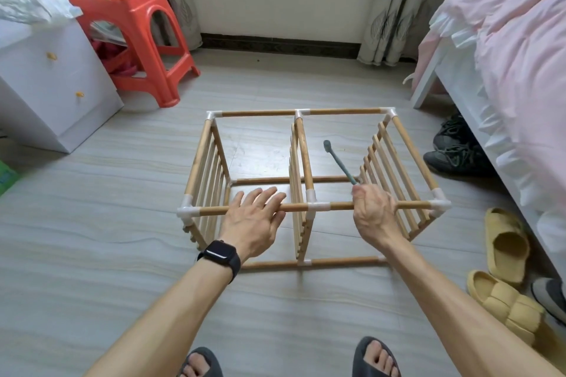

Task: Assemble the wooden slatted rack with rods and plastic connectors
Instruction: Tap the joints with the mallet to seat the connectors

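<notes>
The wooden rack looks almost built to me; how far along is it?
Mostly done: the rack stands as a full frame, three slatted panels joined by rods in white connectors. In hand: the left hand rests flat on the near top rod while the right hand grips a small mallet. Left, probably: tapping joints tight; no loose parts show.
</notes>
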Available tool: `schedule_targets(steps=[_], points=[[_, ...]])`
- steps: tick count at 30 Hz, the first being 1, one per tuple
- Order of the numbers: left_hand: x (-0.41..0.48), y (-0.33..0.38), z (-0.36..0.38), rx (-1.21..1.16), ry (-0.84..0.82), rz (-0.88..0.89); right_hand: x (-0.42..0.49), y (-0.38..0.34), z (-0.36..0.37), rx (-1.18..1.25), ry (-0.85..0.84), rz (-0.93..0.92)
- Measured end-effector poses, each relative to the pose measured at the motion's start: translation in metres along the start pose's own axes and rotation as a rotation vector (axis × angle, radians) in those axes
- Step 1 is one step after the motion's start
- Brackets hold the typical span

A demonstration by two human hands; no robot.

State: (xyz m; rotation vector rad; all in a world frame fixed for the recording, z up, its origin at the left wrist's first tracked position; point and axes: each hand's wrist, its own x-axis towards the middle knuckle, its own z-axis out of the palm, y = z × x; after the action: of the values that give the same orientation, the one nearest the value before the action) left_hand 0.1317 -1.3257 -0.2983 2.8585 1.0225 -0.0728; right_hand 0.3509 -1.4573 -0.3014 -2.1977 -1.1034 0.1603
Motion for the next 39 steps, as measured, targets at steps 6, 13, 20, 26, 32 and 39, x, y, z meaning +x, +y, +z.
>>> schedule_targets(steps=[6, 13, 20, 26, 32, 39], points=[[0.011, 0.009, -0.002, -0.062, -0.049, -0.052, -0.069, -0.029, -0.037, 0.269, 0.005, -0.048], [0.014, 0.011, -0.005, -0.057, -0.093, -0.071, -0.104, -0.016, -0.037, -0.222, -0.192, 0.042], [0.014, 0.012, -0.008, -0.063, -0.133, -0.094, -0.097, -0.035, -0.060, 0.265, 0.128, -0.150], [0.014, 0.013, -0.008, -0.058, -0.124, -0.092, -0.095, -0.031, -0.047, -0.015, -0.221, -0.095], [0.013, 0.013, -0.009, -0.064, -0.126, -0.088, -0.098, -0.042, -0.043, -0.254, -0.224, -0.017], [0.013, 0.013, -0.008, -0.063, -0.117, -0.084, -0.092, -0.042, -0.053, -0.034, -0.120, -0.082]])
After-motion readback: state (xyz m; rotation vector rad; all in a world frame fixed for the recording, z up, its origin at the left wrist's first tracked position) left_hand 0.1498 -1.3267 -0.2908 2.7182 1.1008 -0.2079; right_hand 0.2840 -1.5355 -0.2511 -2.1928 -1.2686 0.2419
